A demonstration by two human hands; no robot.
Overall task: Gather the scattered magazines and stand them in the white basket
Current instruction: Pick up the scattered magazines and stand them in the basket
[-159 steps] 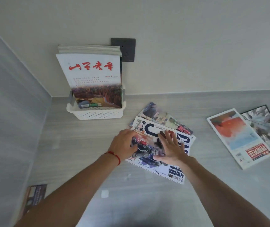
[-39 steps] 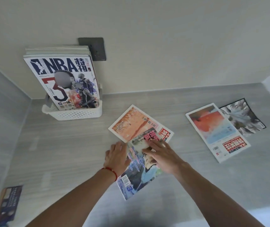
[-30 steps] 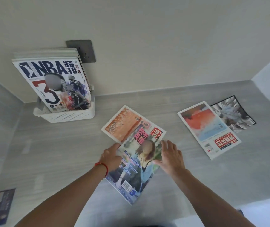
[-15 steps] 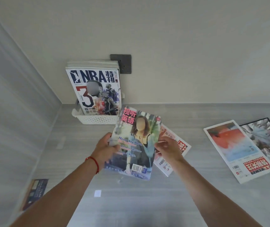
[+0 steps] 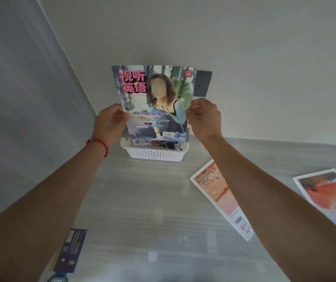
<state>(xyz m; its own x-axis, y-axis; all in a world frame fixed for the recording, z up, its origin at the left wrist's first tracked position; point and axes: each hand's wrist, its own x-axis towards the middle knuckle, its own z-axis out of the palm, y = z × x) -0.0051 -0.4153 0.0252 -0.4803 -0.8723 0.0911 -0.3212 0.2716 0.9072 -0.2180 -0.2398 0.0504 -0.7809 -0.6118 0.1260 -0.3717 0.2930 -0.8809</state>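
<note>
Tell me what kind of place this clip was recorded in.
Probably a corner of a home or office room: a grey wood-grain surface meets plain walls, with a dark wall plate behind a white basket of magazines. Whether the surface is a desk, counter or floor is unclear.

Both hands (image 5: 110,121) (image 5: 203,119) hold magazine (image 5: 155,102) upright above white basket (image 5: 155,154)

Likely a home: grey wood-grain desktop (image 5: 142,210), plain wall (image 5: 244,58), dark wall socket (image 5: 203,83).

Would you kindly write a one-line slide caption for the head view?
Both hands, left hand and right hand, hold a magazine upright above the white basket.
</note>
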